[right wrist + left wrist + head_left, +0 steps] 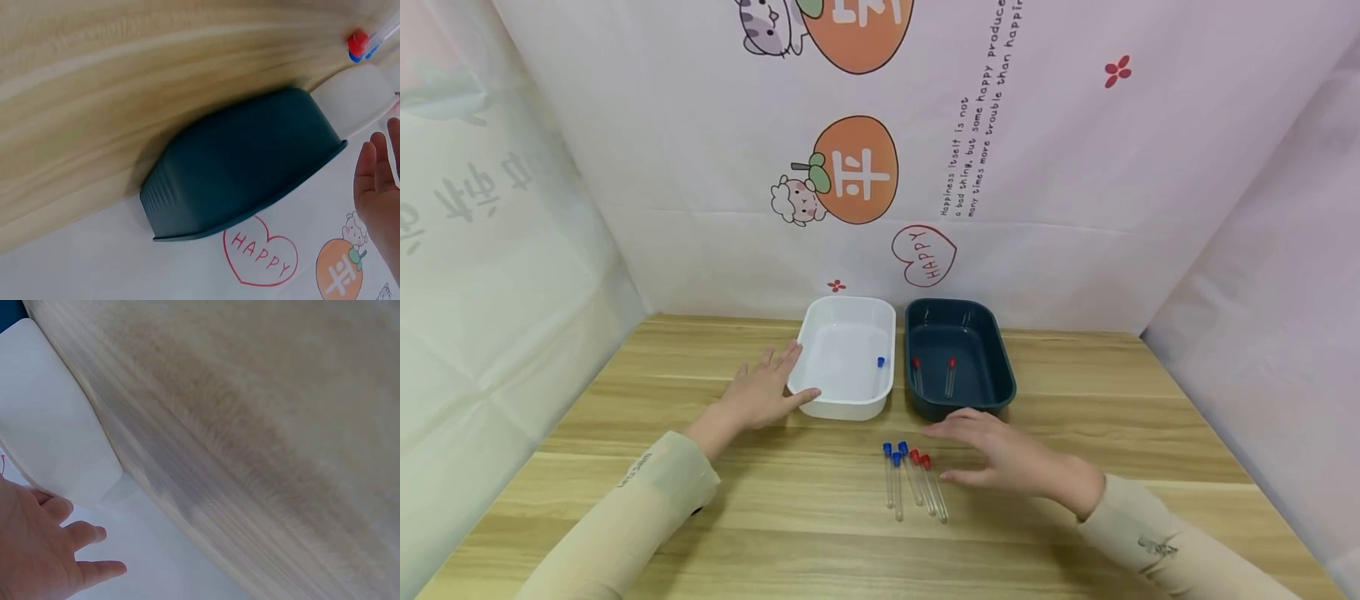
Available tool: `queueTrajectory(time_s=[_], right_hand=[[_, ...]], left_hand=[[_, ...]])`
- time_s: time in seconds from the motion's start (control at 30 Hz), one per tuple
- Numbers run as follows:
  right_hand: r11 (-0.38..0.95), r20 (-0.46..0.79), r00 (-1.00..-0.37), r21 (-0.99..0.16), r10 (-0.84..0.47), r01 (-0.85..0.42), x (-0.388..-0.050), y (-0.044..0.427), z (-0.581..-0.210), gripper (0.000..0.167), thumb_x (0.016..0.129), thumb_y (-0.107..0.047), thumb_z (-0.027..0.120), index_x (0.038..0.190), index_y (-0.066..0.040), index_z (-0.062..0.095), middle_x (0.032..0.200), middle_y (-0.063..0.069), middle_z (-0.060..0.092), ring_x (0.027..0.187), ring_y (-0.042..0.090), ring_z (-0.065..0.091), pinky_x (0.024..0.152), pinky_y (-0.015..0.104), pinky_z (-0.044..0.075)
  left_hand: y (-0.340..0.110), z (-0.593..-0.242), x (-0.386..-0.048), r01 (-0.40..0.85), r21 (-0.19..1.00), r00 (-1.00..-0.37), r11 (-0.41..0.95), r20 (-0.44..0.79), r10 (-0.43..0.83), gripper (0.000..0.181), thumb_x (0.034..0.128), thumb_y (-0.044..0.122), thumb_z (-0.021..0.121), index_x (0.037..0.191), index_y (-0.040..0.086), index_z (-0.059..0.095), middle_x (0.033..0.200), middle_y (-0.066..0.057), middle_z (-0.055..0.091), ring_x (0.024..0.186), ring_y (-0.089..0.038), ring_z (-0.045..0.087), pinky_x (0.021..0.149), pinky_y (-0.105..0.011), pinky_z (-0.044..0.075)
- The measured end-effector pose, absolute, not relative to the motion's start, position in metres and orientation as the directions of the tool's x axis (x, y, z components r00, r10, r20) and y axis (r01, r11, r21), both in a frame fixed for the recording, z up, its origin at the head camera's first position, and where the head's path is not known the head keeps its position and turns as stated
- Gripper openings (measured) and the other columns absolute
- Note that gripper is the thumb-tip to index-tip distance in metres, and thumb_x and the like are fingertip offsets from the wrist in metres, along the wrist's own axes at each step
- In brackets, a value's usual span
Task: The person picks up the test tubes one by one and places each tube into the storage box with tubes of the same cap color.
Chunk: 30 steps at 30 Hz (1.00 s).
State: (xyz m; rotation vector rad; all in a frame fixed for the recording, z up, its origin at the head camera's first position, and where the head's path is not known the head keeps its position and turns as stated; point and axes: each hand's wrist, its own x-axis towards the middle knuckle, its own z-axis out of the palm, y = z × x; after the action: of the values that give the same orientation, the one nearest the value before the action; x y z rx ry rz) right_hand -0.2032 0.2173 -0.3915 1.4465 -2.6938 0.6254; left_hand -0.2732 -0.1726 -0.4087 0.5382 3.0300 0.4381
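The tube caps (915,457) are red or blue.

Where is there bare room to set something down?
Free: table right of the dark bin, and between the left hand and left backdrop. Crowded: around the capped tubes, near the right hand and white bin.

Head looks down; wrists nearer, sharing white tray (53,412)

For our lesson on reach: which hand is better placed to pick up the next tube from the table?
Probably the right hand: it is empty and close beside the tubes lying on the table. The left hand is farther away, at the white tray.
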Motion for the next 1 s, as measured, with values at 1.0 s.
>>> queueTrajectory(time_s=[1.0], right_hand=[[0.634, -0.048, -0.654, -0.309, -0.755, -0.709, -0.205, 0.204, -0.418, 0.101, 0.072, -0.066, 0.083, 0.147, -0.005, 0.053, 0.147, 0.007, 0.056, 0.131, 0.026, 0.052, 0.110, 0.051, 0.042]], left_hand=[[-0.173, -0.408, -0.273, 0.334, 0.284, -0.939, 0.899, 0.014, 0.344, 0.098, 0.0986, 0.071, 0.044, 0.164, 0.004, 0.018, 0.169, -0.013, 0.018, 0.151, -0.048, 0.017, 0.113, -0.076, 0.014]])
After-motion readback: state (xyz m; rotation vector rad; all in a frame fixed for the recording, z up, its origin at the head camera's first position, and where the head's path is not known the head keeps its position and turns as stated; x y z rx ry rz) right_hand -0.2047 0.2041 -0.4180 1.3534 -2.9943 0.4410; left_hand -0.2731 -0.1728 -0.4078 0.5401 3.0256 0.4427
